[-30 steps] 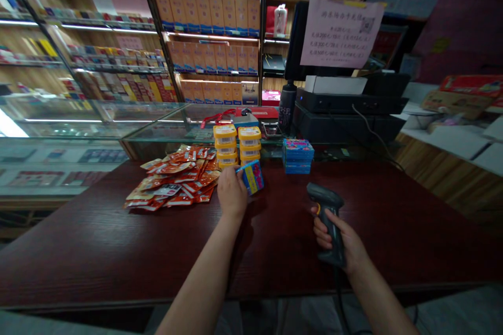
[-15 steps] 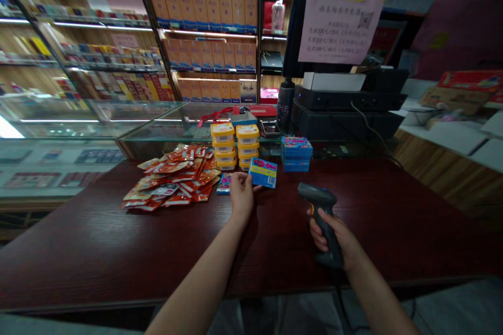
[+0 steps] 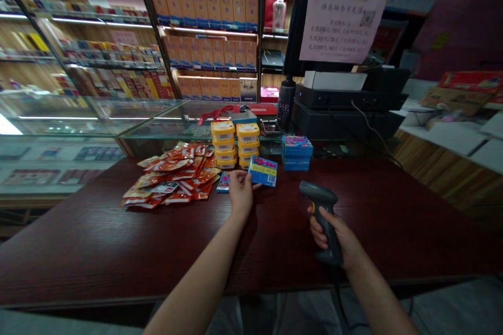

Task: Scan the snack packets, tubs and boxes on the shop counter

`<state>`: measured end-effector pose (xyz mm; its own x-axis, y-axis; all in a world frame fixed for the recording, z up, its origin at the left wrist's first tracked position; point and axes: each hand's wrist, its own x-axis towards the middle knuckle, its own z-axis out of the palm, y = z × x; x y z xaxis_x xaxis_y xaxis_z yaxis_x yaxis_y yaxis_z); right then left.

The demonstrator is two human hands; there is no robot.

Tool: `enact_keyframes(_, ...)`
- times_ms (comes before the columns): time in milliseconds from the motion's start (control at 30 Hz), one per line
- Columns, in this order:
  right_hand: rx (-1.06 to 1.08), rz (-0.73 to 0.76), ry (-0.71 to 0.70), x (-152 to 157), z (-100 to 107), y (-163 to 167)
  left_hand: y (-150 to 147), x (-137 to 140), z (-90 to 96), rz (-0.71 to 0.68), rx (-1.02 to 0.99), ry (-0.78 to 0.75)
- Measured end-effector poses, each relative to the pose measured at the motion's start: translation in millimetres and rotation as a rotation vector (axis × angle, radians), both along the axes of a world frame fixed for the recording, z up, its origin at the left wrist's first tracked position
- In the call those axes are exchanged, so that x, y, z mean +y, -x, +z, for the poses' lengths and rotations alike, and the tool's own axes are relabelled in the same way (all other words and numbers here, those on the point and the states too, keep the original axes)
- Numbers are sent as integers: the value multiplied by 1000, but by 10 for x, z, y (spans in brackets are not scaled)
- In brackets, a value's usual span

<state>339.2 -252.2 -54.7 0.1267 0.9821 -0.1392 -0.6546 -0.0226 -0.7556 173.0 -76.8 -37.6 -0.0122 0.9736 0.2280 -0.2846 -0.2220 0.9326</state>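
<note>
My left hand (image 3: 241,191) pinches a flat blue packet (image 3: 263,171) by its left edge, its yellow band and barcode turned toward me. Partly hidden behind that hand, another blue packet (image 3: 223,182) lies on the table. In my right hand (image 3: 334,233) is a dark barcode scanner (image 3: 324,209), its head tilted up and to the left, apart from the packet. Yellow-lidded tubs (image 3: 223,145) stand in two stacks just behind the left hand. A pile of orange sachets (image 3: 176,175) spreads to the left, and a stack of blue packets (image 3: 297,153) stands to the right.
The dark wooden table (image 3: 118,261) ends at a front edge near me. Behind it are a glass counter (image 3: 157,126), a black bottle (image 3: 286,102) and a monitor with a paper sign (image 3: 340,26). The scanner's cable (image 3: 341,303) hangs over the front edge.
Both hands keep almost the same place, with the packet and the scanner still held. The view has shifted very slightly; nothing was picked up or let go.
</note>
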Motion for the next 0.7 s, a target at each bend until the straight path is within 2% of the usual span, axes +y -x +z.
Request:
enact_keyframes(200,128,18,-4,26,-7,-83,8,30,-19,-46,-5,57)
enact_keyframes(367,213,-1,-9,45,-20,-99,2,53,52,-48,85,-39)
enact_keyframes(467,219,-1,-8,49,-29,-85,-40,75,196,57,226,-217)
enact_keyframes(533,219,-6,-13,50,-32,-76,-95,93,352,137,362,-388)
enact_keyframes(700,219,-6,-16,62,-39,-69,-376,155,854,225,894,-835)
